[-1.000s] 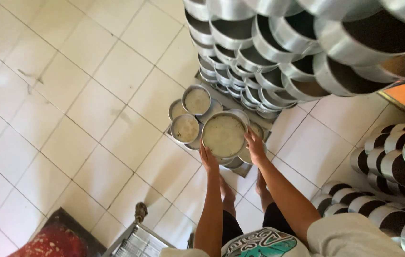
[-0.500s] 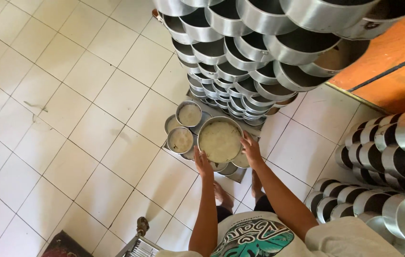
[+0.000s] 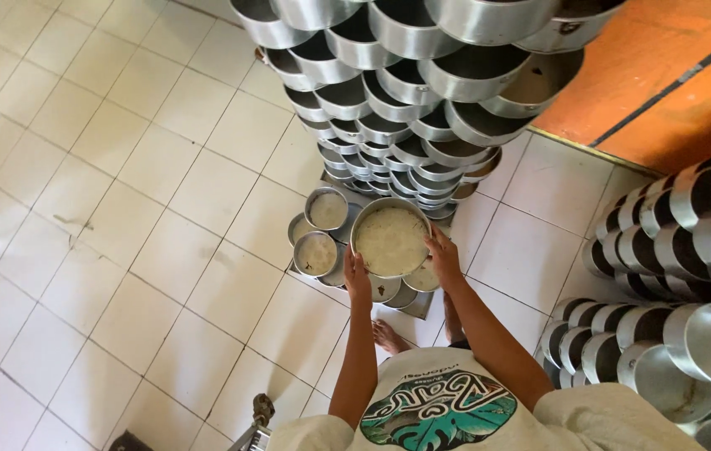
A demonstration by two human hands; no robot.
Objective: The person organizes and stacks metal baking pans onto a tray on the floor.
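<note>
both hands grip one thing between them: the left hand [image 3: 357,276] clasps the near-left rim and the right hand [image 3: 444,257] clasps the right rim of a large round silver metal pan filled with pale cream batter [image 3: 390,240], each with fingers curled onto the edge, so the pan hangs level between the palms above the floor. under and around the pan sits a low cluster of smaller round metal tins holding the same pale filling [image 3: 322,234], packed together on a flat metal tray [image 3: 419,306] that rests on the white square floor tiles [image 3: 121,209]; two of those tins lie just left of the held pan, others peek out beneath its near edge. beyond the pan rises a tall leaning stack of empty silver metal pans with dark insides [image 3: 397,92], their open mouths turned toward the camera, reaching up out of view. to the right stands a second bank of stacked silver pans [image 3: 673,276], well apart from the hands, against an orange wall with a dark stripe [image 3: 665,75]. a bare foot [image 3: 389,336] stands on the tile just near the tray, below the left forearm. at the bottom the person's pale shirt with a teal leaf print [image 3: 439,409] fills the view.
</note>
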